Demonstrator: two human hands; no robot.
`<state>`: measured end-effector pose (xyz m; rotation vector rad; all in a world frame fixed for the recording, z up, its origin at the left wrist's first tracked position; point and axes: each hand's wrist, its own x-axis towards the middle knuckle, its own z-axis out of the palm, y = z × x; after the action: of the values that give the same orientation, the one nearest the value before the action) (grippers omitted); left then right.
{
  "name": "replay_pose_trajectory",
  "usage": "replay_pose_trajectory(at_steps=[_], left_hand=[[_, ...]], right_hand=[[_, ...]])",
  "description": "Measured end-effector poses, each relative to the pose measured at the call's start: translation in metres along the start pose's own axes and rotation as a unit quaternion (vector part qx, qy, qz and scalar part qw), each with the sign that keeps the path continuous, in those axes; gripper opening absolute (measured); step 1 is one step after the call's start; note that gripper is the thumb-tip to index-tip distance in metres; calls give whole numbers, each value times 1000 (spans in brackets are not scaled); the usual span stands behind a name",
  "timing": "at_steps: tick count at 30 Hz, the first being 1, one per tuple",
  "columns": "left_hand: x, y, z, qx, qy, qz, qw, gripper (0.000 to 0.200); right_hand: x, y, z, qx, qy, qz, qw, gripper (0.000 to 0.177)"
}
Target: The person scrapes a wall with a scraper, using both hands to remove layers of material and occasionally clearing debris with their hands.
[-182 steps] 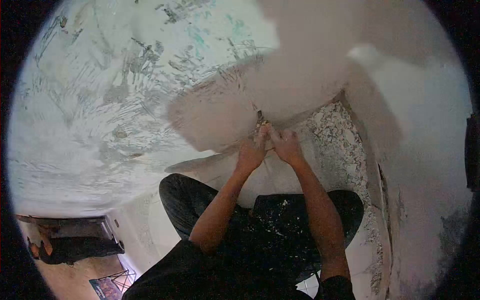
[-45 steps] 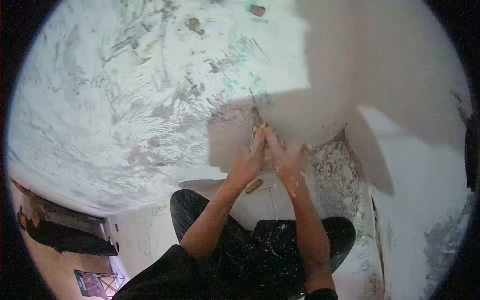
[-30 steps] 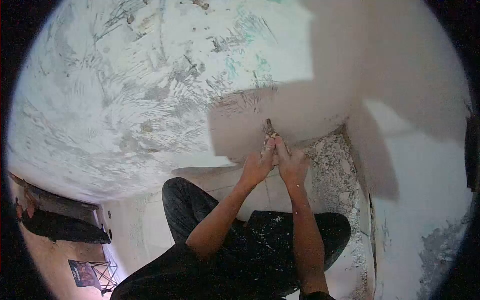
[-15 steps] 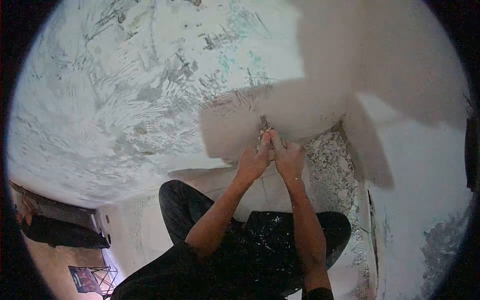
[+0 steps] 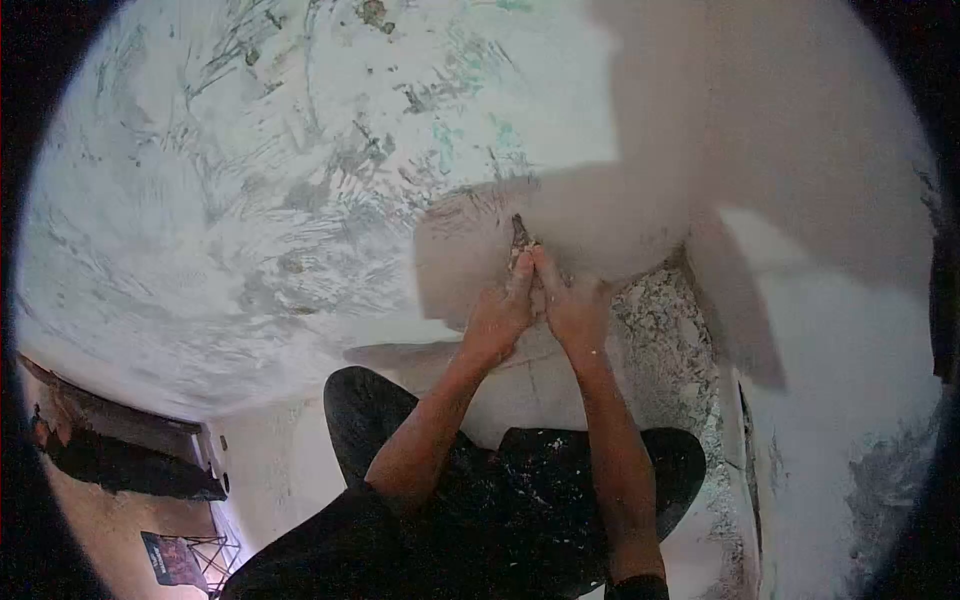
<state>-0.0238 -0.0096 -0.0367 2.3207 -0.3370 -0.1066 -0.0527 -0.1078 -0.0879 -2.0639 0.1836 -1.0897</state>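
My left hand and my right hand are closed side by side, low against the wall. Both thumbs point up the wall, their tips nearly touching. Between them they grip a small scraper-like tool, mostly hidden by the fingers. Pale flakes gather just beyond the thumb tips. Directly above runs a short dark bare streak, where the pale coating is gone. Scratches and grey patches cover much of the wall around it. The shadow of my arms and head falls over this spot.
Loose flakes and rubble lie along the floor by the corner on the right. A second wall rises there. My bent legs flank the work. A dark bundle and a wire-legged item sit far left.
Both hands have moved slightly up the wall together, still closed. The dark streak above the thumbs looks longer and clearer. The camera view has shifted a little.
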Motion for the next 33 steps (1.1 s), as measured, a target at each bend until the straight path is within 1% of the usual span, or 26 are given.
replay_pose_trajectory(at_steps=[2, 3, 4, 5, 6, 8, 9, 10, 11, 12, 13, 14, 15, 17, 21, 22, 23, 24, 25, 26, 27, 28, 29, 30, 32, 33], left_hand=[[1, 2, -4, -16, -5, 20, 1000, 68], [6, 9, -7, -17, -4, 21, 1000, 68], [13, 19, -12, -20, -12, 20, 1000, 65], [14, 26, -18, -20, -19, 17, 999, 63], [8, 28, -23, -14, -14, 12, 1000, 63], [1, 44, -30, 103, 26, 154, 982, 49], [3, 38, -28, 101, 31, 178, 978, 49], [-2, 12, -19, 112, 54, 290, 949, 42], [-10, -8, -11, 121, 72, 382, 913, 40], [-15, -15, -2, 115, 67, 371, 919, 40], [-22, -20, 9, 152, -50, 186, 969, 46], [-26, -26, 17, 182, -167, -5, 969, 55], [-29, -34, 27, 179, -176, -16, 968, 55], [-29, -50, 42, 123, -158, 4, 980, 54], [-17, -76, 53, 127, -165, 9, 978, 53], [-13, -90, 58, 105, -124, 59, 985, 43], [-11, -104, 63, 82, -83, 108, 987, 50], [-11, -106, 64, 82, -85, 105, 988, 50], [-11, -106, 68, 117, -39, 172, 977, 54], [-10, -106, 70, 152, 9, 239, 959, 59], [-12, -112, 70, 151, 8, 234, 960, 59], [-12, -118, 70, 167, -35, 216, 961, 41], [-10, -123, 71, 182, -78, 200, 960, 56], [-11, -117, 70, 181, -79, 199, 960, 56], [-13, -93, 60, 119, -116, 90, 982, 42], [-11, -85, 57, 120, -117, 89, 982, 42]], right_hand=[[9, 0, 6, -19, 116, -59, 991, 42], [16, -7, -1, -19, 116, -61, 991, 42], [25, -19, -15, -128, 15, -43, 991, 41], [28, -28, -22, -231, -87, -24, 969, 40], [24, -29, -21, -223, -89, -24, 970, 40], [28, -24, -22, -247, -53, -78, 964, 35], [32, -23, -24, -255, -29, -82, 963, 35], [21, -23, -26, -120, -5, -58, 991, 32], [6, -20, -26, 18, 4, -26, 999, 29], [-8, -8, -19, 15, -9, -20, 1000, 29], [-27, 9, -11, 48, -48, 30, 997, 26], [-43, 20, -5, 80, -85, 82, 990, 23], [-52, 27, -4, 77, -95, 92, 988, 23], [-58, 37, 1, -12, -54, 26, 998, 20], [-66, 48, 14, -33, -56, 1, 998, 23], [-65, 46, 17, -3, -79, 120, 990, 19], [-64, 45, 19, 26, -101, 239, 965, 18], [-63, 42, 17, 25, -104, 241, 964, 18], [-60, 39, 13, 18, -91, 204, 975, 20], [-58, 38, 11, 12, -77, 165, 983, 28], [-60, 39, 13, 11, -82, 167, 983, 28], [-62, 42, 17, -17, -75, 146, 986, 33], [-61, 45, 19, -45, -66, 124, 989, 39], [-58, 42, 19, -46, -67, 124, 989, 39], [-51, 30, 13, 38, -83, 260, 961, 36], [-49, 27, 11, 38, -84, 261, 961, 36]])
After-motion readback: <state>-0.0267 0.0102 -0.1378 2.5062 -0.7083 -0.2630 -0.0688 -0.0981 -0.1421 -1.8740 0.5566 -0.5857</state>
